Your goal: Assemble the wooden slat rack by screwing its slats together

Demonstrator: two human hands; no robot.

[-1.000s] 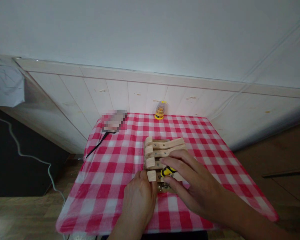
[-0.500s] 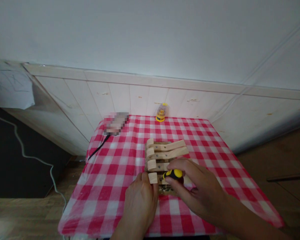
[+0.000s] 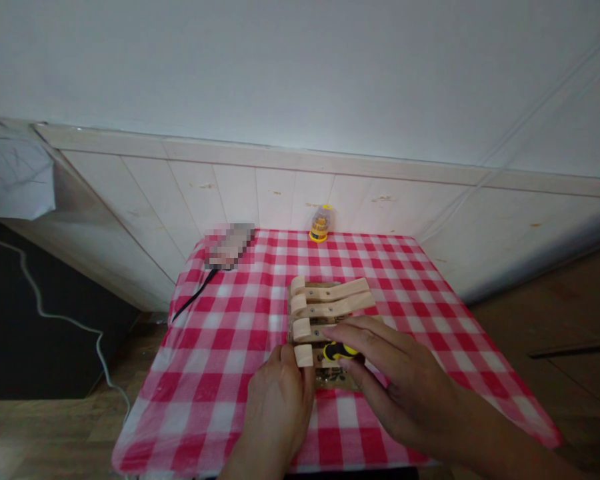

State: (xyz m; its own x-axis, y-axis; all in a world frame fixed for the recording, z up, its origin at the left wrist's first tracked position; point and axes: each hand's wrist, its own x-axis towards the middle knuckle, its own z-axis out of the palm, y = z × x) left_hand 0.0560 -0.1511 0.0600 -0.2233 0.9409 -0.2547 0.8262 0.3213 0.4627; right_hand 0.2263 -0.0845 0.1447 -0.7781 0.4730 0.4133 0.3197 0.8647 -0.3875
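Observation:
Several pale wooden pieces with raised, rounded ends lie side by side across a brown backing (image 3: 330,380). Screw heads show on the farther pieces. My right hand (image 3: 405,380) grips a short yellow-and-black screwdriver (image 3: 337,351), tilted over the nearest wooden piece (image 3: 304,356); part of its handle is under the fingers, and I cannot make out its tip. Closed at the near left corner, my left hand (image 3: 280,400) presses its thumb and fingers against the rounded end of that same piece. Its fingertips are partly hidden.
A red-and-white checked cloth (image 3: 215,373) covers the table. Near the wall stands a clear-topped screwdriver bit case (image 3: 319,225) with a yellow base. A blurred-out flat object (image 3: 230,247) with a black strap lies at the back left. A pale cable (image 3: 100,347) hangs left of the table.
The screwdriver handle has tilted and turned slightly in my right hand, and more of its yellow end is covered. My left hand keeps its hold. The whole view has shifted a little.

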